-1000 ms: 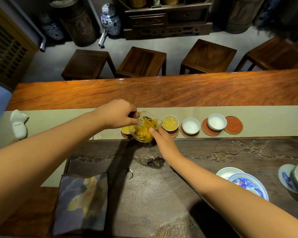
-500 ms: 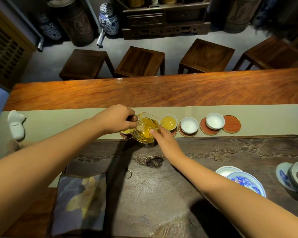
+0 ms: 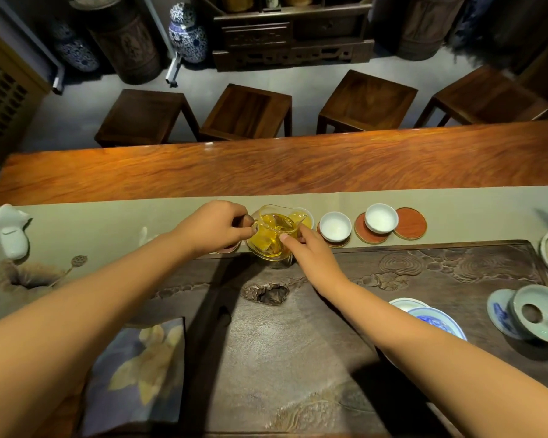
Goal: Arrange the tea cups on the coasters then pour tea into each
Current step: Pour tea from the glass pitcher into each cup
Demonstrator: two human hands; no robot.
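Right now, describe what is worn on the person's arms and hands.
Nothing is worn. The left hand and right hand are bare, with no gloves, rings, watch or bracelets visible. Both forearms are uncovered to the frame edge; no sleeves show.

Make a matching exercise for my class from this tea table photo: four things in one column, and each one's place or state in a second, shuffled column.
Things
1. glass pitcher
2. white cup just right of the pitcher
3. far-right coaster
4. folded cloth

Places or states
A. bare, no cup on it
B. held by both hands, with yellow tea inside
C. lying on the near left of the dark tea tray
D. empty, sitting on a coaster

Pairs: 1-B, 2-D, 3-A, 4-C
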